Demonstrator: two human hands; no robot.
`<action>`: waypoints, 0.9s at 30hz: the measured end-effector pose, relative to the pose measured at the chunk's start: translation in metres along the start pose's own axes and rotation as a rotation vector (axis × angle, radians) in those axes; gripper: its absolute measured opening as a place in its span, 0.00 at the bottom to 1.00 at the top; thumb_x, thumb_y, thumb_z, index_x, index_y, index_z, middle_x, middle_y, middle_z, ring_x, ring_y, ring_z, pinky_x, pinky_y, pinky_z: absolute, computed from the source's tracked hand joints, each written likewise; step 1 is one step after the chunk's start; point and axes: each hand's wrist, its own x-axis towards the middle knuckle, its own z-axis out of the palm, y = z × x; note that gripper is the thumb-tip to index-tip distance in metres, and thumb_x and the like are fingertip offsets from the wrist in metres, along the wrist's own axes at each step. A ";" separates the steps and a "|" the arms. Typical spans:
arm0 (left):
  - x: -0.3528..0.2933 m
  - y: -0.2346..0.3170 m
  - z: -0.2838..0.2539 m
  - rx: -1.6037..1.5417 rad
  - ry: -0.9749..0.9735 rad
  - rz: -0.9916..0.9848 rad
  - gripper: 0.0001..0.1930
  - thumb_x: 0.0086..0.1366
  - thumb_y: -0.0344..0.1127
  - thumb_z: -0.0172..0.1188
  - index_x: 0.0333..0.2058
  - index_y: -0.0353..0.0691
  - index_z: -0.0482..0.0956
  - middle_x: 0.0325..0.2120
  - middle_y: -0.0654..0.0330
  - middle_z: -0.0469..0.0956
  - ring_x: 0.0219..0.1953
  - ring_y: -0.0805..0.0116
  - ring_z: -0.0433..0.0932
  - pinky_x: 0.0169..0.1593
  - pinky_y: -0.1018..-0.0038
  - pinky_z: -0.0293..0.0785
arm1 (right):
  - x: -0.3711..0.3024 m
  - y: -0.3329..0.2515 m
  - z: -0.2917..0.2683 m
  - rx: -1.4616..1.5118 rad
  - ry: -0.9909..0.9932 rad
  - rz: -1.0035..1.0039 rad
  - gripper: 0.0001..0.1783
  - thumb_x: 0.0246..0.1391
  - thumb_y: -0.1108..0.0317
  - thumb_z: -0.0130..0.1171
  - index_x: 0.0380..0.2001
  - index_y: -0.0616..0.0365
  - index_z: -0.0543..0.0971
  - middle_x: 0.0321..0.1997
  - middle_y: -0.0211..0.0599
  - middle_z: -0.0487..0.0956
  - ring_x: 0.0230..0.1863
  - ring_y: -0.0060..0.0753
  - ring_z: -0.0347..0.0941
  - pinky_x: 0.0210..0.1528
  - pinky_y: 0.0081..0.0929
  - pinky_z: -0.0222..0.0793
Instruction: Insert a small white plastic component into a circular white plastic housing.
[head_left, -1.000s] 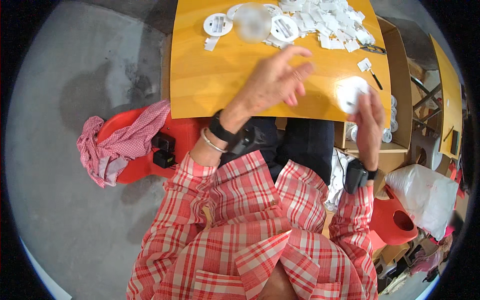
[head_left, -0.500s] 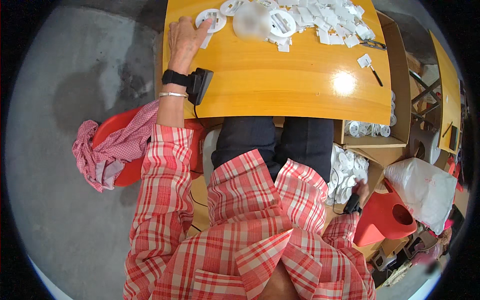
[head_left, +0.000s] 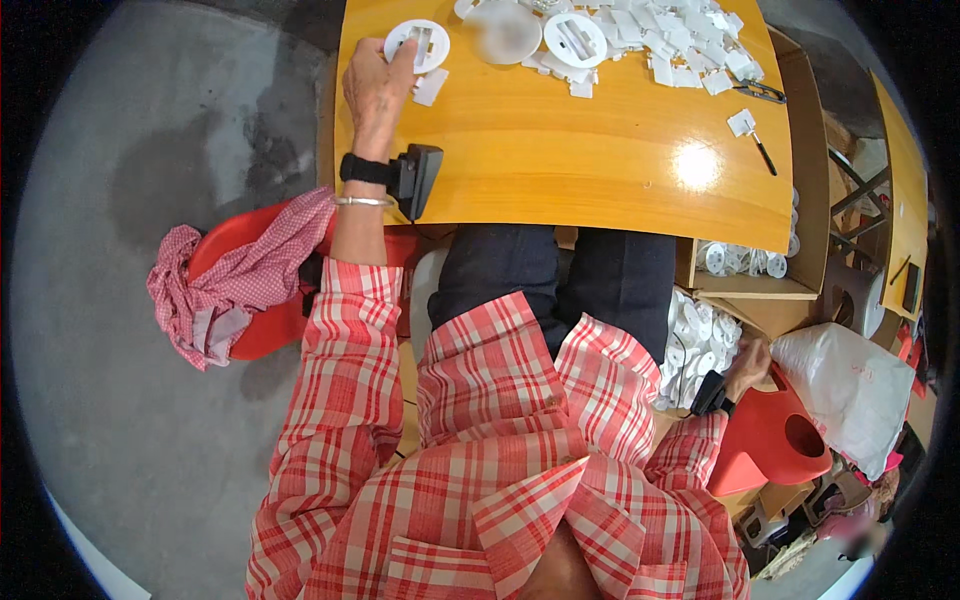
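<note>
While seated at the yellow wooden surface (head_left: 560,150), viewed from above. Left hand (head_left: 378,85) stretched to the far left corner of the surface, fingers loosely spread and laid flat, fingertips touching the rim of a white round disc (head_left: 418,45) with a slotted centre; nothing pinched. Small white rectangular piece (head_left: 431,87) just beside the same hand, below the disc. Black wrist device (head_left: 412,178) and thin metal bangle (head_left: 363,201) on the left forearm, above the near edge of the surface. Second white disc (head_left: 574,39) farther right along the far edge, with a translucent round lid (head_left: 505,30) between the two discs. Heap of small white parts (head_left: 690,45) at the far right of the surface; small black-handled tool (head_left: 755,138) near the right edge. Right hand (head_left: 748,360) lowered off the right side of the surface, at an open cardboard box of white discs (head_left: 700,345); whether open or gripping a part cannot be told, fingers mostly hidden. Red container (head_left: 770,440) just beyond that hand, white plastic bag (head_left: 850,385) to its right. Red stool (head_left: 262,290) draped with a red checked cloth (head_left: 235,285) left of the surface, on the grey floor (head_left: 130,200).
</note>
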 end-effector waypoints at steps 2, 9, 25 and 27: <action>-0.024 0.020 0.001 -0.216 -0.023 -0.147 0.21 0.53 0.45 0.60 0.33 0.27 0.73 0.26 0.49 0.79 0.24 0.62 0.80 0.30 0.71 0.75 | -0.005 -0.082 0.033 0.044 0.102 -0.229 0.15 0.59 0.64 0.51 0.45 0.62 0.69 0.25 0.33 0.75 0.25 0.20 0.68 0.26 0.17 0.64; -0.085 0.053 0.017 -0.537 -0.162 -0.274 0.19 0.62 0.38 0.55 0.41 0.25 0.66 0.29 0.46 0.77 0.22 0.65 0.79 0.24 0.79 0.77 | -0.059 -0.265 0.155 -0.061 -0.168 -0.711 0.11 0.54 0.75 0.54 0.42 0.59 0.74 0.26 0.33 0.77 0.25 0.19 0.71 0.31 0.18 0.68; -0.093 0.084 -0.016 -1.123 -0.316 -0.193 0.22 0.62 0.34 0.55 0.50 0.29 0.63 0.36 0.48 0.77 0.30 0.60 0.80 0.33 0.76 0.77 | -0.121 -0.340 0.305 -0.197 -0.677 -1.290 0.09 0.45 0.65 0.59 0.32 0.55 0.76 0.32 0.36 0.71 0.39 0.42 0.69 0.38 0.36 0.69; -0.093 0.099 -0.016 -1.174 -0.394 -0.174 0.21 0.62 0.34 0.55 0.51 0.30 0.63 0.37 0.48 0.77 0.31 0.60 0.80 0.34 0.76 0.77 | -0.117 -0.338 0.302 -0.260 -0.632 -1.353 0.08 0.47 0.65 0.57 0.30 0.55 0.75 0.30 0.36 0.71 0.37 0.41 0.70 0.35 0.36 0.69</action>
